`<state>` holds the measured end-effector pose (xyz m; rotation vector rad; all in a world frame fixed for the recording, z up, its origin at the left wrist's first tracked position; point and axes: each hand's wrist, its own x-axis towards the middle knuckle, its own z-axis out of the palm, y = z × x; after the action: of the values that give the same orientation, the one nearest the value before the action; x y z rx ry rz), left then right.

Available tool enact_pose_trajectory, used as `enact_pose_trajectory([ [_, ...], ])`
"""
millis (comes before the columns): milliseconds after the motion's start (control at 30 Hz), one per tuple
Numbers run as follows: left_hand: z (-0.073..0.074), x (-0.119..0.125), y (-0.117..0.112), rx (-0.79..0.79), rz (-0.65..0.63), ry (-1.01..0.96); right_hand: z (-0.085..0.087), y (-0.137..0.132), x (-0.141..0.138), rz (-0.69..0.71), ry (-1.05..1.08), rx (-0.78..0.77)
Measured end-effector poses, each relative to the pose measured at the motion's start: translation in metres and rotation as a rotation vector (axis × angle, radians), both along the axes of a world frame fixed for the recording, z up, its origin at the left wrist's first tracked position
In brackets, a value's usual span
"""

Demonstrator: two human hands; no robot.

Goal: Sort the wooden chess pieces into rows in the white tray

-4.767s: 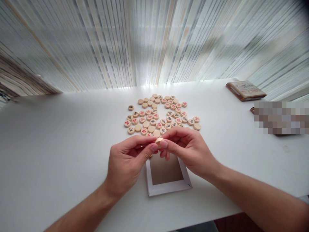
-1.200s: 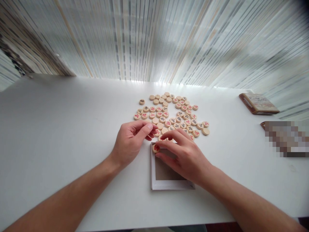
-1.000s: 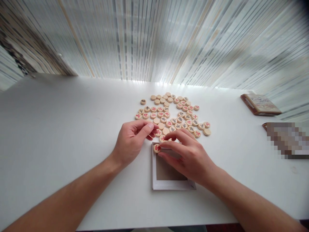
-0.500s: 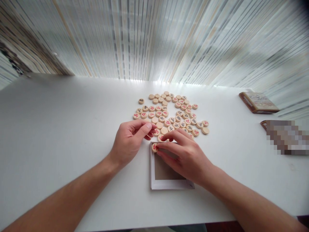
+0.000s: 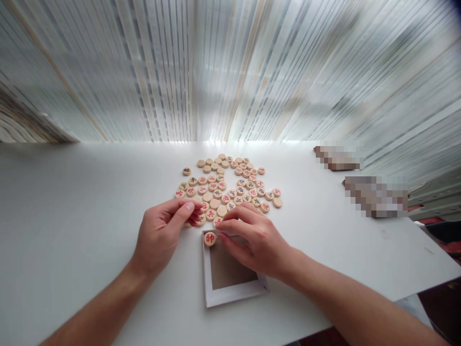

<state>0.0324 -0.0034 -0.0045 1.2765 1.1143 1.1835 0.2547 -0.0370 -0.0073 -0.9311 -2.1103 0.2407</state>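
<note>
A round wooden Chinese chess piece point(image 5: 210, 239) with a red character lies face up in the far left corner of a shallow, pale-rimmed box point(image 5: 234, 297). My right hand point(image 5: 252, 235) hovers over the box, fingers bent and apart, fingertips just right of that piece and close to another red-marked piece point(image 5: 217, 222) beyond the rim. Left of the box, my left hand point(image 5: 162, 230) is closed, its thumb against the curled fingers. Anything inside it is hidden. Its fingertips are beside the near pieces of a spread of several red, black and blank-faced discs point(image 5: 217, 193).
Everything lies on a white table point(image 5: 90, 202). Two flat boxes, a farther box point(image 5: 338, 159) and a nearer box point(image 5: 376, 197), partly blurred out, rest at the right. A striped curtain point(image 5: 201, 72) hangs behind the table's far edge.
The view has swung to the right. My right fingers have come off the red piece in the box corner, leaving its face uncovered. My left hand keeps about the same pose.
</note>
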Motion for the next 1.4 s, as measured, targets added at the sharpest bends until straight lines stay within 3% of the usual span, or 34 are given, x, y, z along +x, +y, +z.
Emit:
enact_pose_trajectory([
  [133,-0.002,-0.008,0.005,0.018,0.022,0.037,0.005,0.012,0.011,-0.061,0.075,0.037],
  [267,-0.002,-0.017,0.014,0.09,0.1,0.101,0.007,0.035,0.036,-0.259,0.145,-0.012],
  [467,0.002,-0.023,0.022,0.161,0.166,0.246,-0.002,0.065,0.071,-0.479,0.211,-0.073],
  [633,0.002,-0.022,0.02,0.219,0.183,0.407,-0.006,0.074,0.084,-0.58,0.194,-0.156],
  [933,-0.003,-0.017,0.015,0.383,0.109,0.543,0.0,0.099,0.08,-0.641,0.063,-0.332],
  [1200,0.0,-0.014,0.012,0.449,0.088,0.549,0.018,0.152,0.058,-0.598,-0.158,-0.443],
  [1400,0.0,-0.013,0.012,0.469,0.081,0.551,0.015,0.189,0.04,-0.564,-0.266,-0.5],
])
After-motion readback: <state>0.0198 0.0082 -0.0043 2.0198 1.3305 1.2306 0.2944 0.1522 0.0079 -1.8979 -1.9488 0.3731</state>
